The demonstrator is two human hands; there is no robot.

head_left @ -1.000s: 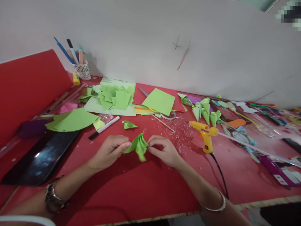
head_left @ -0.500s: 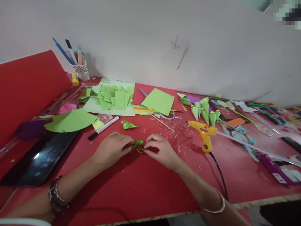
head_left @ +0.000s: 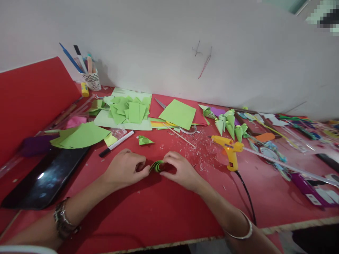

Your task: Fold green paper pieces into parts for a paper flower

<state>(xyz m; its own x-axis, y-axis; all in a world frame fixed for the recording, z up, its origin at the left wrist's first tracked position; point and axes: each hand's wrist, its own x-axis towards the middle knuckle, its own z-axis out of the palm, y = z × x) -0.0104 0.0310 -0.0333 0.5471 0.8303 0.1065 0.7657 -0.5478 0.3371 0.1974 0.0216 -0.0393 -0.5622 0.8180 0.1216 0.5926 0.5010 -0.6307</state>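
Observation:
Between my two hands, just above the red tabletop, is a small curled green paper piece [head_left: 158, 165] with rolled layers. My left hand [head_left: 128, 167] pinches its left end between thumb and fingers. On the other side, my right hand [head_left: 181, 170] has thumb and fingertips closed on the right edge. Behind the hands lies a small folded green paper piece [head_left: 145, 140]. A black-capped white marker [head_left: 118, 143] rests beyond my left hand. To the right of my right hand, a yellow glue gun [head_left: 230, 151] lies with its nozzle pointing left.
A phone [head_left: 47, 178] and fanned green sheets [head_left: 82, 135] are at left. Farther back sit cut green paper pieces [head_left: 129, 109], scissors [head_left: 160, 103] and a pen cup [head_left: 92, 79]. Several green paper cones [head_left: 230, 125] stand behind the glue gun, whose black cord [head_left: 249, 194] runs to the front edge.
The green paper piece has turned and now shows more of its curled layers. My left thumb has moved lower, away from the index finger's knuckle. The hands stay in about the same place.

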